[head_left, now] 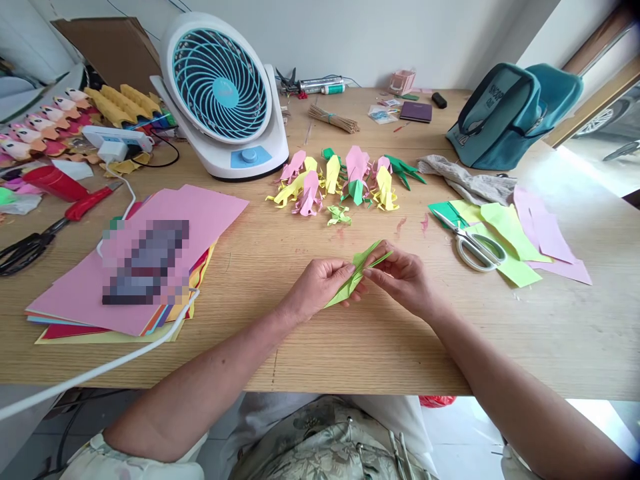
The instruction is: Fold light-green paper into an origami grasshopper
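A folded piece of light green paper [345,291] is held between both hands, just above the middle of the table. My left hand [323,283] is closed on its left side, thumb on top. My right hand [403,277] pinches its upper right part between thumb and fingers. Some of the paper's folds are hidden behind the fingers. Beyond the hands stands a group of folded paper figures [357,167] in pink, yellow and green. Closest to the hands is a small light green paper figure [339,215].
White-handled scissors [480,250] lie on green paper sheets [517,230] at right. A pixelated dark object rests on stacked coloured paper [210,200] at left, crossed by a white cable [125,357]. A fan [220,93] and a teal bag [495,120] stand behind.
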{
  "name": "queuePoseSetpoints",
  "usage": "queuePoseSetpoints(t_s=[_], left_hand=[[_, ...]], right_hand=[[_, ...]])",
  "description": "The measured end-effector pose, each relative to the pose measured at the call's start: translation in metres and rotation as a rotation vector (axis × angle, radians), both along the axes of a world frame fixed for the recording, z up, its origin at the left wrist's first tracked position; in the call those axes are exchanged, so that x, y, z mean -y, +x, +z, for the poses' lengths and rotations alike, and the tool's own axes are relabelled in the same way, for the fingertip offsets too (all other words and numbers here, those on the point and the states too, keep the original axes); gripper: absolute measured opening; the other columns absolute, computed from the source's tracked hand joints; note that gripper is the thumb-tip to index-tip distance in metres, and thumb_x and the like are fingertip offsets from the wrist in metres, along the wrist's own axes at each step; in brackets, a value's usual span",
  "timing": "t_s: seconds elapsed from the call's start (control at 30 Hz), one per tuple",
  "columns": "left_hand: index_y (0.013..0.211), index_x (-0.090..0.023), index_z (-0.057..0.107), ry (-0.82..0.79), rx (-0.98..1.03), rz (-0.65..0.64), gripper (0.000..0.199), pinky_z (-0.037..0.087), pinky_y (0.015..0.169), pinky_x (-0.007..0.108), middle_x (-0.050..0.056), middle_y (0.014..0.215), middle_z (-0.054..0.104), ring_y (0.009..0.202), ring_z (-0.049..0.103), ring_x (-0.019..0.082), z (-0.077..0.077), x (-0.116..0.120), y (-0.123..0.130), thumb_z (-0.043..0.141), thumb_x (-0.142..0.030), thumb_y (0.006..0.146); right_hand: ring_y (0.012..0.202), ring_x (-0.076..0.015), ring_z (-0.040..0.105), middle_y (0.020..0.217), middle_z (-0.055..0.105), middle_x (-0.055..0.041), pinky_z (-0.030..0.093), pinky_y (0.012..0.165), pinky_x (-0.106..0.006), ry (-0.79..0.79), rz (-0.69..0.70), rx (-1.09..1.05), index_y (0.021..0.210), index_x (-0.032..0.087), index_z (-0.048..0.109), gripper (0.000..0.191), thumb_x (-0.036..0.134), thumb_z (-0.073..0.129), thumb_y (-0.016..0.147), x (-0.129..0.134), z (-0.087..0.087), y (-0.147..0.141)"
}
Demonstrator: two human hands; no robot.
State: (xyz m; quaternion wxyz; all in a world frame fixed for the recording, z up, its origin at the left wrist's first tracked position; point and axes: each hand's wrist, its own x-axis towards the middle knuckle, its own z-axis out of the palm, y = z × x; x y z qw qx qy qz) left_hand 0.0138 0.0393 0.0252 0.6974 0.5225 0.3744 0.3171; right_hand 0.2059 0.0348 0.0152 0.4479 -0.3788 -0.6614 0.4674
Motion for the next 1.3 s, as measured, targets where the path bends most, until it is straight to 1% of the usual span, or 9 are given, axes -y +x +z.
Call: queuePoseSetpoints(t_s=[0.07, 0.17, 0.27, 0.37, 0.6, 0.77, 0.97, 1.13, 1.3], left_hand=[[0.09, -0.012, 0.069, 0.01, -0.011, -0.032, 0.04, 0.054, 0.056, 0.022, 0.008, 0.08, 0.073, 0.068, 0.068, 0.014, 0.002, 0.0, -0.001, 0.066, -0.051, 0.084], [0.088, -0.012, 0.069, 0.057, -0.055, -0.044, 0.026, 0.054, 0.057, 0.021, 0.007, 0.081, 0.072, 0.069, 0.066, 0.013, 0.002, 0.0, 0.0, 0.068, -0.037, 0.083], [0.085, -0.011, 0.069, 0.086, -0.077, -0.029, 0.014, 0.053, 0.056, 0.019, 0.006, 0.077, 0.07, 0.065, 0.065, 0.011, 0.0, -0.001, 0.001, 0.064, -0.023, 0.084], [0.082, -0.01, 0.068, 0.089, -0.083, -0.023, 0.01, 0.053, 0.056, 0.018, 0.005, 0.072, 0.069, 0.062, 0.064, 0.01, -0.002, -0.002, 0.002, 0.062, -0.018, 0.083], [0.084, -0.01, 0.068, 0.004, -0.063, -0.018, 0.017, 0.052, 0.056, 0.021, 0.006, 0.072, 0.07, 0.059, 0.062, 0.009, 0.001, -0.002, 0.001, 0.069, -0.027, 0.081], [0.082, -0.01, 0.067, -0.065, 0.023, -0.11, 0.023, 0.053, 0.059, 0.023, 0.004, 0.07, 0.068, 0.056, 0.059, 0.009, 0.004, -0.002, -0.002, 0.073, -0.032, 0.077], [0.084, -0.011, 0.067, -0.204, 0.112, -0.19, 0.023, 0.053, 0.06, 0.023, 0.002, 0.071, 0.065, 0.056, 0.054, 0.007, 0.006, -0.004, -0.007, 0.074, -0.032, 0.076], [0.087, -0.013, 0.067, -0.19, 0.087, -0.273, 0.024, 0.043, 0.048, 0.017, 0.004, 0.073, 0.066, 0.056, 0.053, 0.007, 0.011, -0.005, -0.01, 0.072, -0.034, 0.077], [0.087, -0.012, 0.066, -0.198, 0.068, -0.258, 0.035, 0.032, 0.042, 0.016, 0.005, 0.07, 0.066, 0.054, 0.051, 0.007, 0.01, -0.004, -0.009, 0.07, -0.046, 0.08]], right_hand=[[0.074, -0.0165, 0.06, 0.087, 0.06, -0.0034, 0.053, 0.072, -0.035, 0.016, -0.044, 0.044, 0.088, 0.021, 0.065, 0.02, 0.041, 0.067, 0.089, 0.0, -0.001, 0.0], [0.074, -0.0161, 0.059, 0.086, 0.061, -0.0032, 0.052, 0.071, -0.034, 0.027, -0.083, 0.079, 0.087, 0.021, 0.066, 0.021, 0.042, 0.067, 0.089, -0.001, -0.005, 0.001], [0.075, -0.0166, 0.059, 0.088, 0.062, -0.0039, 0.052, 0.07, -0.033, 0.015, -0.081, 0.068, 0.087, 0.021, 0.068, 0.022, 0.042, 0.068, 0.088, -0.001, -0.008, 0.002], [0.077, -0.0171, 0.059, 0.09, 0.062, -0.0044, 0.052, 0.071, -0.034, 0.013, -0.055, 0.059, 0.089, 0.021, 0.069, 0.021, 0.042, 0.067, 0.089, -0.001, -0.008, 0.002], [0.083, -0.0195, 0.059, 0.088, 0.06, -0.0045, 0.051, 0.075, -0.037, 0.103, 0.0, 0.103, 0.089, 0.023, 0.069, 0.021, 0.043, 0.067, 0.089, -0.004, 0.0, 0.008], [0.085, -0.0198, 0.056, 0.09, 0.057, -0.0052, 0.051, 0.077, -0.037, 0.185, 0.086, 0.147, 0.088, 0.025, 0.072, 0.015, 0.039, 0.068, 0.089, -0.006, 0.009, 0.016], [0.091, -0.0226, 0.056, 0.093, 0.06, -0.007, 0.051, 0.082, -0.04, 0.341, 0.176, 0.232, 0.096, 0.03, 0.076, 0.011, 0.031, 0.067, 0.09, -0.005, 0.022, 0.023], [0.092, -0.0221, 0.057, 0.094, 0.059, -0.0073, 0.052, 0.081, -0.039, 0.374, 0.217, 0.238, 0.098, 0.03, 0.076, 0.014, 0.027, 0.062, 0.092, -0.002, 0.025, 0.024], [0.093, -0.021, 0.058, 0.095, 0.058, -0.0074, 0.051, 0.081, -0.037, 0.372, 0.253, 0.23, 0.101, 0.029, 0.075, 0.016, 0.024, 0.063, 0.092, -0.001, 0.024, 0.023]])
